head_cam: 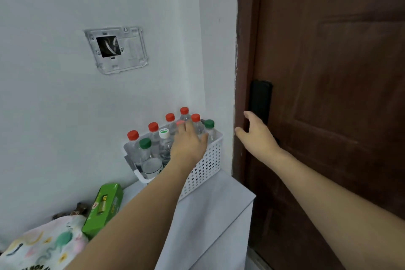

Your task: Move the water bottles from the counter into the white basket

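The white perforated basket stands on the pale counter, in the corner against the wall. Several clear water bottles stand upright in it: most have red caps, two have green caps, one has a white cap. My left hand reaches over the basket, palm down, fingers spread. Its fingertips are at a blurred red cap. My right hand hovers open and holds nothing, to the right of the basket by the door frame. No bottle shows on the bare counter.
A green carton and a patterned cloth bag lie at the counter's left. A brown door with a black handle is close on the right. An open wall plate is above the basket.
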Available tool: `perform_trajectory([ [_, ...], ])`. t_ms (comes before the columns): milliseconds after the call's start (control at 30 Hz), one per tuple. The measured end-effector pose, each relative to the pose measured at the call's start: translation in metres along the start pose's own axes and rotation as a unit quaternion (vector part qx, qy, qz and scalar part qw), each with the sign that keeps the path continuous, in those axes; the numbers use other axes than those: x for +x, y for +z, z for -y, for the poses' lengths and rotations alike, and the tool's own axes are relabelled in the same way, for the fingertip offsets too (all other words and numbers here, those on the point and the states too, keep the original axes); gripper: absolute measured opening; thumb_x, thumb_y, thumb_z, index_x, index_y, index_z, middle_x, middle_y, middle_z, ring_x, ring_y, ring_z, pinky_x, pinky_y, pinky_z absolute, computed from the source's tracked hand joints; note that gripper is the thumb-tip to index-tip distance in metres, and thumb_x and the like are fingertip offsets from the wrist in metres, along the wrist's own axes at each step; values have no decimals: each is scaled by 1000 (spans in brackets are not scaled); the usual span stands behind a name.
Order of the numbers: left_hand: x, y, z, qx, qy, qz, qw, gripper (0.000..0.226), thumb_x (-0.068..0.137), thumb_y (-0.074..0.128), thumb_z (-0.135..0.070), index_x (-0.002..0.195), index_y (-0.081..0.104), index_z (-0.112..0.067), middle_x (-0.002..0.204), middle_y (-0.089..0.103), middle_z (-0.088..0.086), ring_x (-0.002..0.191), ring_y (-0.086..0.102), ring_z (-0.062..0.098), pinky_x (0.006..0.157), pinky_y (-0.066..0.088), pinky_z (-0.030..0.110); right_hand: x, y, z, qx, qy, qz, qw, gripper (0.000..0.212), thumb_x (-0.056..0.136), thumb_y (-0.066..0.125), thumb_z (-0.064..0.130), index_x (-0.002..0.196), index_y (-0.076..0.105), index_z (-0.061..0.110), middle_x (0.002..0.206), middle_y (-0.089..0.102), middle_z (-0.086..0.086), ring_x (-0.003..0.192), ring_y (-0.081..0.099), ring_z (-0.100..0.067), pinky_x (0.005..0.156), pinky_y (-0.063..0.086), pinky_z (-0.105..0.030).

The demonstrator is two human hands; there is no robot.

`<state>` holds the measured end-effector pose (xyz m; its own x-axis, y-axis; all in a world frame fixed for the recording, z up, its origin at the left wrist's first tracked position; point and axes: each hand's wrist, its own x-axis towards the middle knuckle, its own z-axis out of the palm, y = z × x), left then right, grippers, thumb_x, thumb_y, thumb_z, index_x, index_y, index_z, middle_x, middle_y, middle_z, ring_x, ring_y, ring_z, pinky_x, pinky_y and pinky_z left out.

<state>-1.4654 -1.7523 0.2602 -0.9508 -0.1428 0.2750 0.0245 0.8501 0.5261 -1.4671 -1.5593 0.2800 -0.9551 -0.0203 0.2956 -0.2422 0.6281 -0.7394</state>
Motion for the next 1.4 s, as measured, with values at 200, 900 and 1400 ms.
perform_trajectory([
  [200,-27,-24,-41,118,218,-32,968,55,99,42,-39,144,37,-8,146,42,17,133,36,35,112,31,46,-71,-66,8,-105,20,-26,994,65,96,56,27,151,25,14,156,30,-7,141,29,-21,111,25,-30],
  [900,-330,-25,-282,98,364,-36,926,52,100,42,-41,145,42,-15,148,43,11,136,36,31,115,27,45,-412,-329,-31,-209,101,-104,967,66,90,59,29,147,33,8,150,39,-11,138,36,-25,111,28,-30],
  [1400,-510,-15,-383,66,363,21,929,54,101,41,-44,147,37,-16,151,40,9,139,35,29,117,27,43,-602,-438,-44,-236,159,-126,950,64,93,56,31,149,30,15,152,37,-5,137,39,-25,111,34,-37],
])
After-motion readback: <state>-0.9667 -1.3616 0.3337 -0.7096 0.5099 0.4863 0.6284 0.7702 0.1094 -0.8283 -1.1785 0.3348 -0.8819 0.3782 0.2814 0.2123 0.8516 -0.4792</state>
